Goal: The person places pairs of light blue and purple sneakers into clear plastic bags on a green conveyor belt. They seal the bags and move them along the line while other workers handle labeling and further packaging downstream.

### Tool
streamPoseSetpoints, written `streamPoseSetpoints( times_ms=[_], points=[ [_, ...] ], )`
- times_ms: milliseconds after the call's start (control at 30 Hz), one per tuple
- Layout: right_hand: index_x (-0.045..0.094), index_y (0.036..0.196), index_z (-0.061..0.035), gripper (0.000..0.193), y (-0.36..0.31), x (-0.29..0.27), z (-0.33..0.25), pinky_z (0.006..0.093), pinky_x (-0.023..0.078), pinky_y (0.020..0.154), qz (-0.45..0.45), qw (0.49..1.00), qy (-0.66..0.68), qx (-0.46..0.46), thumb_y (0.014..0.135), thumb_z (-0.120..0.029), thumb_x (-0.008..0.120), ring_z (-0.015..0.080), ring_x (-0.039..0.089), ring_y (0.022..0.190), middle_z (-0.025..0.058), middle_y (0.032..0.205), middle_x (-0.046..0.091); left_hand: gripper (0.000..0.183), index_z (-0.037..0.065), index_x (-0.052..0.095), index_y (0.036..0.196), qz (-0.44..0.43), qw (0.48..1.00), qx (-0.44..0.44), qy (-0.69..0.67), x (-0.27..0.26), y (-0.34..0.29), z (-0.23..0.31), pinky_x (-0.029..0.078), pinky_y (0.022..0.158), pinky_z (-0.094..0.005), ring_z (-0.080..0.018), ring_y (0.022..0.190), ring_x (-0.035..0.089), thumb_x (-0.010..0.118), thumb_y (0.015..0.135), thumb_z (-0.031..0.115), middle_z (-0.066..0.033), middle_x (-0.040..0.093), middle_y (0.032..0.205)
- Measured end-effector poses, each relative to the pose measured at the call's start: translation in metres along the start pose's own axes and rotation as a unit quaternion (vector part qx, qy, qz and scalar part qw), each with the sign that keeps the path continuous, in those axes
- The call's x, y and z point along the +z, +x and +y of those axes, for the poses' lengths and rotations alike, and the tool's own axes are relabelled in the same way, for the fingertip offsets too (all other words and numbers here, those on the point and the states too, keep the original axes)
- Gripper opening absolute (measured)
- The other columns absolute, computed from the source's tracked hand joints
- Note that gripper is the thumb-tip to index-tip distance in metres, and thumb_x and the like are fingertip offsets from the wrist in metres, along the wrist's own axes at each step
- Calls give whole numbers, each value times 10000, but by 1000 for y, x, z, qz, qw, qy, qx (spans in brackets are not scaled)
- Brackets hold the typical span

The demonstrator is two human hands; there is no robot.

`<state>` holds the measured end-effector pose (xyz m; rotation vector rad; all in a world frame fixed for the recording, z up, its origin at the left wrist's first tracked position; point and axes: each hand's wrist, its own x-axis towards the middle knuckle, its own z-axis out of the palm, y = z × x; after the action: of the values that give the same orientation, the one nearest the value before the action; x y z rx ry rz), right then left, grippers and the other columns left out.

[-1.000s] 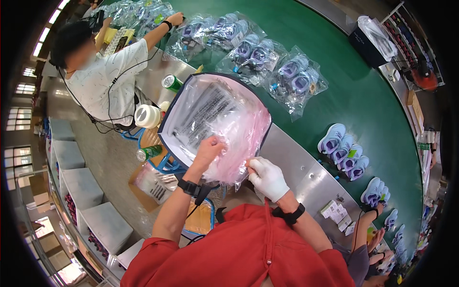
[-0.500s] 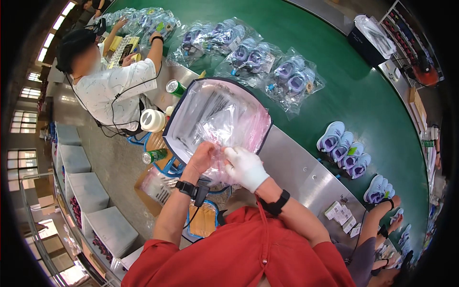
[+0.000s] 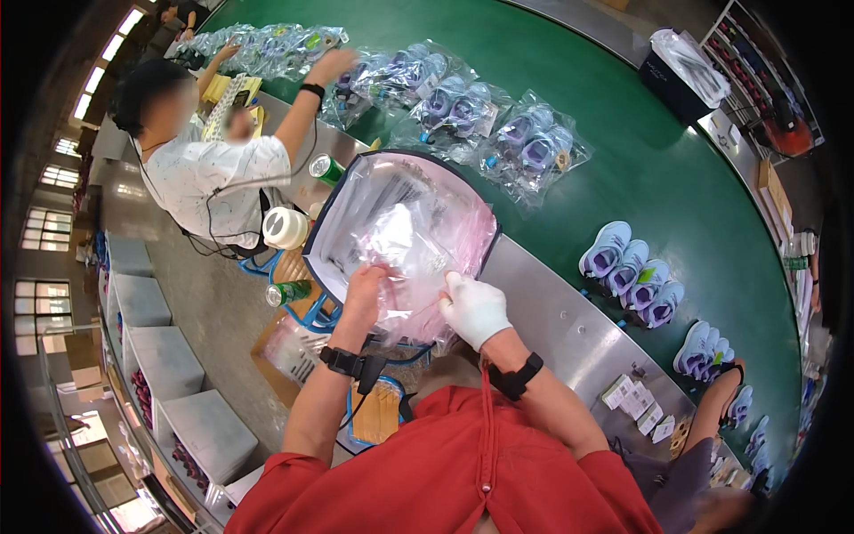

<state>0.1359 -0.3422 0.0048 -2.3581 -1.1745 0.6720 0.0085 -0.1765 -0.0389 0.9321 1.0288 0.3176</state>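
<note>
Between my two hands a clear plastic bag (image 3: 411, 294) is spread out, crinkled and shiny. My bare left hand (image 3: 363, 296) pinches its left edge. My right hand (image 3: 475, 309), in a white glove, grips the right edge with thumb and fingers. Both hands are over the near side of a dark-rimmed box (image 3: 313, 264) with a pale lining. Several more clear bags lie inside this box, some with a pinkish tint on the right.
A green work surface (image 3: 569, 205) holds bagged shoes (image 3: 529, 142) and unbagged pale-blue sneakers (image 3: 630, 271). Left of the box are a white jar (image 3: 285, 229) and green cans (image 3: 289, 293). Co-workers sit at left and lower right. Small labels (image 3: 636, 398) lie on the metal edge.
My hands have moved apart, stretching the clear bag wider between them. The shoes on the green surface have shifted slightly left. The left co-worker's arm reaches farther right, toward the bagged shoes.
</note>
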Motion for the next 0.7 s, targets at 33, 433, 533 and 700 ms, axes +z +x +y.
streamPoseSetpoints(
  times_ms=[33,433,533,700],
  points=[
    [585,906,-87,187,-2,-6,4,441,504,633,3,1000,-5,13,840,-248,514,324,639,715,137,787,651,133,6,581,884,39,999,14,0,1,-3,4,488,682,-284,-166,736,578,476,815,48,-50,577,783],
    [567,950,-88,220,-24,-8,37,463,505,654,-46,999,-9,-3,823,-254,498,339,644,733,152,765,654,252,36,564,791,206,942,226,139,-32,32,31,353,599,-277,-93,681,431,408,896,204,-14,494,735],
    [571,974,-98,227,-25,-17,38,455,504,669,-48,999,6,-11,821,-250,502,333,643,750,152,779,656,286,32,590,933,162,960,224,51,-12,1,78,435,678,-274,-109,758,535,435,933,272,-30,575,853],
    [579,1070,-113,290,-34,-41,34,441,501,681,10,995,102,-21,846,-281,502,325,641,762,164,797,654,466,16,472,1260,-14,985,173,-25,41,-47,126,476,879,-314,-170,1016,583,484,947,361,-70,580,1168]
  ],
)
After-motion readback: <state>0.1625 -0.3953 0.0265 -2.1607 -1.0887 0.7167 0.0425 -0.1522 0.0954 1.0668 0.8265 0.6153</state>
